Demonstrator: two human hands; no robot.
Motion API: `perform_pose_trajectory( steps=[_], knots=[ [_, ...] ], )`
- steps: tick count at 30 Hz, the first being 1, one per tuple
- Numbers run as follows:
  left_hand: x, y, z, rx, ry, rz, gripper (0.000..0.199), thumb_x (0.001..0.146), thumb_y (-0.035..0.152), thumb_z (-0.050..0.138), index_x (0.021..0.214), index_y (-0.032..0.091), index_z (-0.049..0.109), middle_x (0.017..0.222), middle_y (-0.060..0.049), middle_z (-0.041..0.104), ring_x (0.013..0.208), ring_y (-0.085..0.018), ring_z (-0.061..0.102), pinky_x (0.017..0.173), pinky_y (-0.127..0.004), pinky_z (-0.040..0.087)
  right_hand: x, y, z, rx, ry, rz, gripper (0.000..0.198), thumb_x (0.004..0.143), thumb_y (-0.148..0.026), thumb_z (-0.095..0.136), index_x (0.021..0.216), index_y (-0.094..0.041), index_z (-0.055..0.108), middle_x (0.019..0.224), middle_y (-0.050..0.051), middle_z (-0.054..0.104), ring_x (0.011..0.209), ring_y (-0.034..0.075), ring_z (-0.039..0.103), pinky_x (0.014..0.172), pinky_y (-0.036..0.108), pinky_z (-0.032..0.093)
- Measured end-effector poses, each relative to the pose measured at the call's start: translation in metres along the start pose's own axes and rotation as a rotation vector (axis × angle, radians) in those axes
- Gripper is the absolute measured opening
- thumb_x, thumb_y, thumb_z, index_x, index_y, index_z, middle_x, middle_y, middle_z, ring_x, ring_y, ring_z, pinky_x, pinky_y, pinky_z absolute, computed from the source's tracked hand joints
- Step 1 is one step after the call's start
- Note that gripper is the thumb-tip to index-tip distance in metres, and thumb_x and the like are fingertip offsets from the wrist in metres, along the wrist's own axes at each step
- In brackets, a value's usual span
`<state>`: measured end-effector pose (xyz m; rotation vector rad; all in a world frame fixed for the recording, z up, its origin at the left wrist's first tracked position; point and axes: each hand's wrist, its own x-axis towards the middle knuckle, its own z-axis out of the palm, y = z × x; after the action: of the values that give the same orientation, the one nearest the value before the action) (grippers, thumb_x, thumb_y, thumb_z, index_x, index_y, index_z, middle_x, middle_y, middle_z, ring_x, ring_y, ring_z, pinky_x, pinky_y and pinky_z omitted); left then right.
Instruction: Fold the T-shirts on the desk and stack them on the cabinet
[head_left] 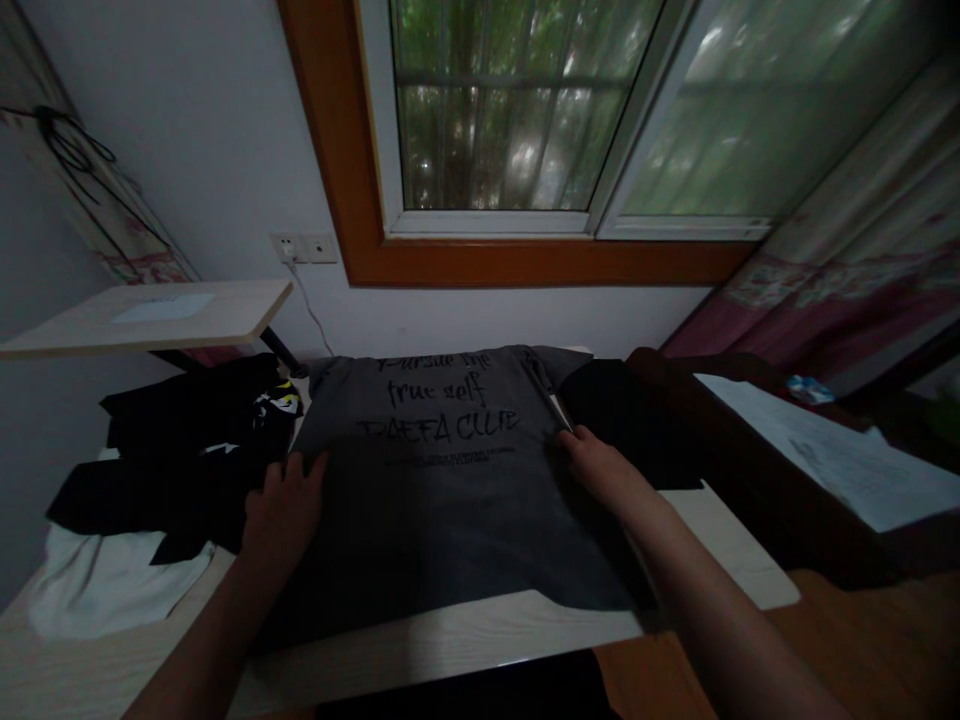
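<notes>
A dark grey T-shirt point(465, 520) with black lettering lies spread on a pale wooden table point(450, 640), its collar end toward the wall and its hem near the front edge. On the shirt's left edge rests my left hand point(283, 510), palm down, fingers apart on the cloth. My right hand point(600, 468) is closed at the right edge of the shirt, fingers and thumb together on the fabric. The underside of both hands is hidden.
Black clothes point(187, 460) and a white garment point(112, 580) lie at the left, below a small raised shelf point(225, 310). Black cloth point(637, 420) lies right of the shirt. Farther right, a paper sheet point(825, 450) rests on a dark brown surface. A window point(525, 110) is ahead.
</notes>
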<state>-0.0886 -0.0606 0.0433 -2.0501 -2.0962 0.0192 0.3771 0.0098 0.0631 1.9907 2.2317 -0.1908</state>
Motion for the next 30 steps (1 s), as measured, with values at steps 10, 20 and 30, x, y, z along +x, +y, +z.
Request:
perform_pose_trajectory(
  steps=[10,20,30],
  knots=[
    [-0.016,-0.012,0.004,-0.098,-0.083,0.038,0.056,0.091,0.017,0.036,0.142,0.022,0.058,0.125,-0.021,0.054,0.103,-0.035,0.05,0.076,-0.047,0.053,-0.01,0.008,-0.005,0.047,-0.036,-0.024,0.043,0.091,-0.005,0.039,0.123,-0.02,0.063,0.119,0.016,0.06,0.085,0.024,0.069,0.072,0.031,0.042],
    [-0.006,-0.083,0.021,-0.348,-0.303,0.205,0.054,0.082,0.015,0.04,0.124,0.024,0.073,0.129,-0.009,0.067,0.12,-0.025,0.063,0.107,-0.037,0.047,-0.005,0.037,0.002,0.191,-0.127,-0.061,0.05,0.083,-0.003,0.05,0.124,-0.024,0.07,0.117,0.011,0.064,0.098,0.022,0.068,0.084,0.028,0.045],
    [0.007,-0.076,-0.01,-0.312,-0.456,0.078,0.036,0.085,0.033,0.047,0.095,0.031,0.081,0.105,-0.002,0.079,0.097,-0.022,0.073,0.09,-0.031,0.052,-0.007,0.031,-0.005,0.142,-0.122,-0.045,0.036,0.082,-0.029,0.069,0.117,-0.025,0.071,0.114,0.01,0.068,0.095,0.025,0.069,0.08,0.032,0.048]
  ],
)
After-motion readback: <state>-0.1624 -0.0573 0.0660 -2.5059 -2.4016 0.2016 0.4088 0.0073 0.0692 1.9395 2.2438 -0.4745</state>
